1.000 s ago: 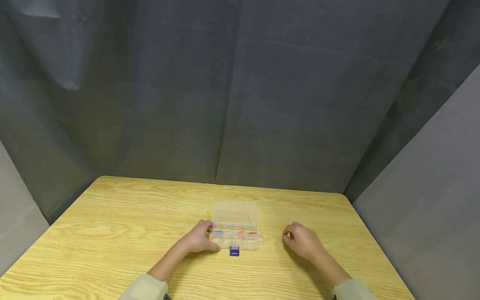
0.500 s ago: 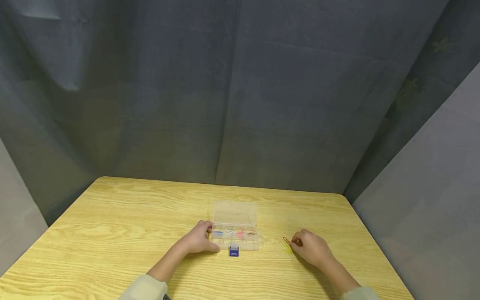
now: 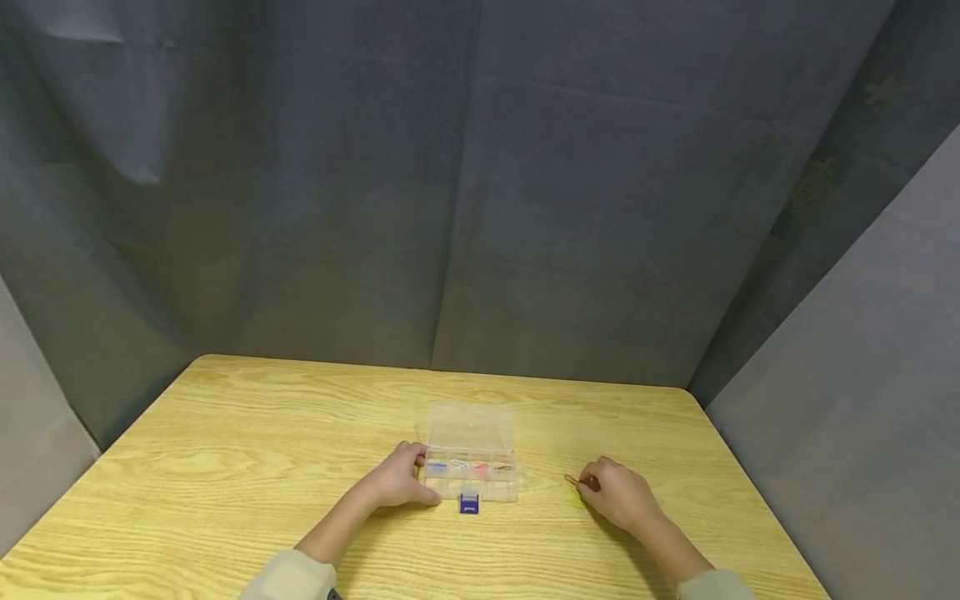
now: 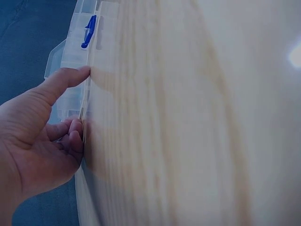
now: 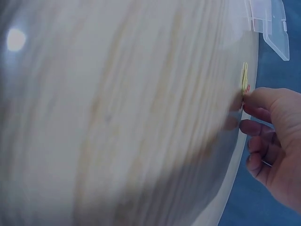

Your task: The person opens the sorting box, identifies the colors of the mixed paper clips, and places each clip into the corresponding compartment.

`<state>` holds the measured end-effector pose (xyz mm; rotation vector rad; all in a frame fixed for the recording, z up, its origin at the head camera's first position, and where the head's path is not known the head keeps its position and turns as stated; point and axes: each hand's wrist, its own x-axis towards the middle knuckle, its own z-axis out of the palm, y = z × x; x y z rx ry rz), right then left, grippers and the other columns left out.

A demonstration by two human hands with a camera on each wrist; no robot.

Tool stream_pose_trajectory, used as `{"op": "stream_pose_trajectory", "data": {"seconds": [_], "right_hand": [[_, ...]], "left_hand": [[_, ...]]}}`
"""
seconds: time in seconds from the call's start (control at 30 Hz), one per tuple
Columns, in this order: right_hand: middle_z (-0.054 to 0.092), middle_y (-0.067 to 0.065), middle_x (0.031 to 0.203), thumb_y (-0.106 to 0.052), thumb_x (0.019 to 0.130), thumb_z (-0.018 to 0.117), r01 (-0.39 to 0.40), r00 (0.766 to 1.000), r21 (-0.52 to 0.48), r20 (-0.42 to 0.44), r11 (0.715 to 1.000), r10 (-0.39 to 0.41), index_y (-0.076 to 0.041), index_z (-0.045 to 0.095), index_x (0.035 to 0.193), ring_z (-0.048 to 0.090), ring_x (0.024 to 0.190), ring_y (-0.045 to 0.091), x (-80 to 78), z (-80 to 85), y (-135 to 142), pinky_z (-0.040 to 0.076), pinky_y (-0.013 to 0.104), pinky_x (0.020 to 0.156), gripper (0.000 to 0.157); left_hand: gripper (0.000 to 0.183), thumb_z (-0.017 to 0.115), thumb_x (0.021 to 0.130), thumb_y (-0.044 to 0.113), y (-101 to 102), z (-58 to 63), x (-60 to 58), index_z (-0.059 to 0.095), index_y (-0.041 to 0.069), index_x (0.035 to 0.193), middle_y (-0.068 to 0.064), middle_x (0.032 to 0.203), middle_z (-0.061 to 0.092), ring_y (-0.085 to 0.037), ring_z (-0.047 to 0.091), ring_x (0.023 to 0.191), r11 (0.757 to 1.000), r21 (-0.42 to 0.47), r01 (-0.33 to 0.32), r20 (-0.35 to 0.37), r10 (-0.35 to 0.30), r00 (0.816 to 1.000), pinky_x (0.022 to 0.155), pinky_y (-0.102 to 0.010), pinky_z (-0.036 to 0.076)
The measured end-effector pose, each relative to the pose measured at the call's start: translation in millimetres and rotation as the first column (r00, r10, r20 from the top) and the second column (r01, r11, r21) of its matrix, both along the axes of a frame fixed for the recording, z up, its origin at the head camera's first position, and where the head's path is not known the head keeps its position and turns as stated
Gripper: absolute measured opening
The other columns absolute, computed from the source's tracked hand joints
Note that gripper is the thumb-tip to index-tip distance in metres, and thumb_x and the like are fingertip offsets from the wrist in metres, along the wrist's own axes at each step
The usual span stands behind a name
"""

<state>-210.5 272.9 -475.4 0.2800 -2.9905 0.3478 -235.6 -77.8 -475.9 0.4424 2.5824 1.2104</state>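
Note:
A clear plastic compartment box (image 3: pixel 498 493) lies on the table with its lid (image 3: pixel 471 423) raised at the back and a blue latch (image 3: pixel 468 503) at the front. Its rear compartments hold small blue, white, pink and reddish-brown items, the white one looking like a paper clip. My left hand (image 3: pixel 397 479) grips the box's left end, thumb at the front corner. To the right of the box, my right hand (image 3: pixel 618 493) pinches a reddish paper clip (image 3: pixel 572 479) low over the tabletop. Yellow paper clips (image 5: pixel 244 75) lie by the fingertips, partly hidden by the hand.
The wood-grain table (image 3: pixel 247 450) extends on both sides of the box and behind it. A dark grey curtain (image 3: pixel 360 208) hangs past the far edge. Pale panels stand at the left and right (image 3: pixel 862 375).
My right hand has shifted slightly right and toward me, and the reddish paper clip and yellow clips have come into view at its fingertips. The left hand and box have stayed put.

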Motion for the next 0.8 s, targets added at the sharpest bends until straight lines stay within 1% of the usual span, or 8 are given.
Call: {"op": "stream_pose_trajectory", "data": {"seconds": [0.2, 0.43, 0.6, 0.8], "right_hand": [[0.052, -0.008, 0.070, -0.018, 0.081, 0.071, 0.008, 1.000, 0.011, 0.023, 1.000, -0.008, -0.016, 0.068, 0.080, 0.045, 0.059, 0.005, 0.2, 3.9, -4, 0.038, 0.022, 0.052, 0.004], [0.053, -0.005, 0.072, -0.015, 0.082, 0.068, 0.016, 0.999, -0.030, 0.042, 0.999, -0.015, -0.013, 0.066, 0.079, 0.044, 0.059, 0.008, -3.3, 6.7, -6, 0.038, 0.024, 0.052, 0.004], [0.053, -0.006, 0.071, -0.016, 0.083, 0.068, 0.007, 1.000, -0.048, 0.029, 0.999, -0.005, -0.014, 0.065, 0.080, 0.043, 0.059, 0.007, -5.3, 7.6, -9, 0.037, 0.022, 0.052, 0.004], [0.049, -0.006, 0.068, -0.015, 0.084, 0.068, -0.035, 0.999, -0.051, -0.027, 0.998, 0.034, -0.015, 0.065, 0.079, 0.040, 0.057, 0.007, -7.3, 12.1, -19, 0.033, 0.021, 0.050, 0.005]], "left_hand": [[0.068, 0.083, 0.066, 0.019, 1, 1.0, 0.5, 0.048, -0.003, 0.120, -0.009, 0.108, 0.046, -0.022, 0.045, 0.092, 1.000, 0.003, 0.002, -0.002, -0.002, 1.000, 0.079, -0.035, 0.042], [0.068, 0.082, 0.069, 0.020, -1, 2.2, 0.3, 0.047, -0.002, 0.123, -0.009, 0.110, 0.045, -0.023, 0.045, 0.094, 1.000, 0.009, -0.002, 0.026, 0.002, 1.000, 0.078, -0.036, 0.042], [0.068, 0.082, 0.068, 0.019, -1, 1.2, 0.0, 0.047, -0.002, 0.122, -0.009, 0.109, 0.045, -0.022, 0.044, 0.093, 1.000, 0.008, 0.004, 0.014, -0.005, 1.000, 0.078, -0.036, 0.042], [0.068, 0.081, 0.069, 0.020, -1, 0.9, 0.1, 0.047, -0.002, 0.123, -0.009, 0.110, 0.046, -0.022, 0.045, 0.093, 1.000, 0.001, 0.000, 0.018, 0.000, 1.000, 0.079, -0.036, 0.042]]}}
